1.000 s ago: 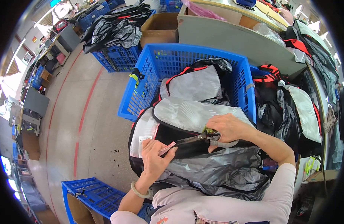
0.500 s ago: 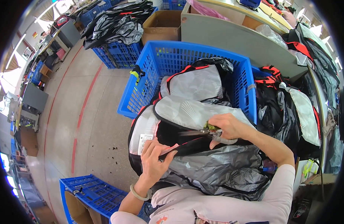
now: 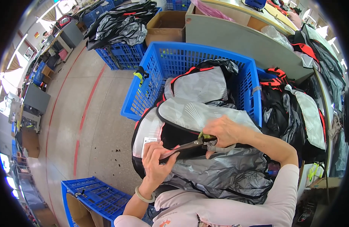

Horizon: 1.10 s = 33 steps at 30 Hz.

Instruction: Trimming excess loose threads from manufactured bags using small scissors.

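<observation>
A black and grey backpack (image 3: 197,117) with red trim lies open on my lap. My right hand (image 3: 223,132) grips small scissors (image 3: 189,145) with green handles, blades pointing left along the bag's inner edge. My left hand (image 3: 155,159) pinches the pink lining edge of the backpack just below the blade tips. A white label (image 3: 148,142) shows on the bag beside my left fingers.
A blue plastic crate (image 3: 144,90) in front of me holds another grey backpack (image 3: 199,85). More bags are piled at the right (image 3: 292,109). A second blue crate (image 3: 95,196) sits at lower left, a cardboard box (image 3: 167,24) and a grey table (image 3: 235,38) beyond.
My hands have shifted only slightly; the scissors stay at the bag's edge and my left fingers stay on the lining.
</observation>
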{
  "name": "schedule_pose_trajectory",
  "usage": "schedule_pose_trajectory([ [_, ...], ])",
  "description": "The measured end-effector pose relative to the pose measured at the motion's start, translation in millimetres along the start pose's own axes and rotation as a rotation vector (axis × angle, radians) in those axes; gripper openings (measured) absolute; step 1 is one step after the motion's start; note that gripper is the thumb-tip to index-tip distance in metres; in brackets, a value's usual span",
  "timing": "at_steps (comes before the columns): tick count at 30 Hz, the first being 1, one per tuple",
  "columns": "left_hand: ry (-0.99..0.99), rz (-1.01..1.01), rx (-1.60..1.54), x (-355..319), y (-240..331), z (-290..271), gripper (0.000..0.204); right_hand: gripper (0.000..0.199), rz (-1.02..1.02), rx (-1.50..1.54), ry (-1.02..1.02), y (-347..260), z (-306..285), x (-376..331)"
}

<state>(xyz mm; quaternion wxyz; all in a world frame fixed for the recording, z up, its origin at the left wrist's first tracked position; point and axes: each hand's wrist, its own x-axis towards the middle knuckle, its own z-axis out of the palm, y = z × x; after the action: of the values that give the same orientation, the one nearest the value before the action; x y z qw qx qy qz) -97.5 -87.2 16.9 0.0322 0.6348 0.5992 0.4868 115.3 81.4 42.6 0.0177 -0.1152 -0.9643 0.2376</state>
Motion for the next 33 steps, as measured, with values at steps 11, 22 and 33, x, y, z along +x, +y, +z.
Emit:
schedule_pose_trajectory([
  [11,-0.406,-0.043,-0.017,5,-3,-19,0.049,0.049,0.860,-0.263,0.807,49,-4,-158],
  [22,-0.644,0.017,0.247,41,34,-33,0.026,0.027,0.682,1.026,1.235,86,43,-167],
  [33,0.272,1.036,-0.003,269,239,74,0.024,0.032,0.715,0.095,1.667,5,-215,-253],
])
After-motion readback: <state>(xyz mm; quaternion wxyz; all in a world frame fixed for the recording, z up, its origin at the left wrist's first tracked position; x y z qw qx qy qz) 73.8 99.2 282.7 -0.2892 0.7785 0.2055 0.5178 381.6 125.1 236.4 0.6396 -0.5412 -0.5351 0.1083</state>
